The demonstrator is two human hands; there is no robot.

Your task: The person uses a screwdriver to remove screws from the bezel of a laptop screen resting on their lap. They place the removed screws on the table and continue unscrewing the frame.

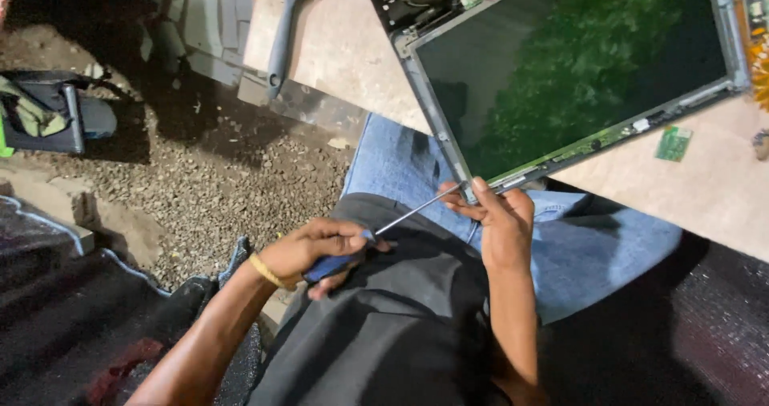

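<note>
Far left, on the gravel ground [240, 174]: a dark bag or case [48, 114] with a yellow-green cloth on it, well apart from the work.

Top centre: a grey-handled brush [280, 34] lies across the edge of the tan worktable [336, 46], unused.

Left hand [316, 250], yellow band at the wrist: fingers curled tight round the blue handle of a screwdriver [364, 242], thumb lying along the top. Thin shaft runs up and to the right; tip meets the lower left corner of the display panel [577, 70].

Right hand [497, 218]: fingers pressed together at that same corner, pinching the shaft near the tip and steadying it against the metal frame. Whether the thumb touches the frame, cannot tell.

Panel: bare laptop-type screen in a grey metal frame, lying tilted on the table, lower left corner overhanging the person's lap (blue jeans, dark shirt). Glass dark, with a green reflection. Small green circuit board [673, 143] loose on the table just beside the lower edge.

Judgement on technique: keep the tip seated square, shaft in line with the fastener, right fingers guiding close to the tip. A slip toward the glass would likely scratch or crack it. Light pressure, slow turns.
</note>
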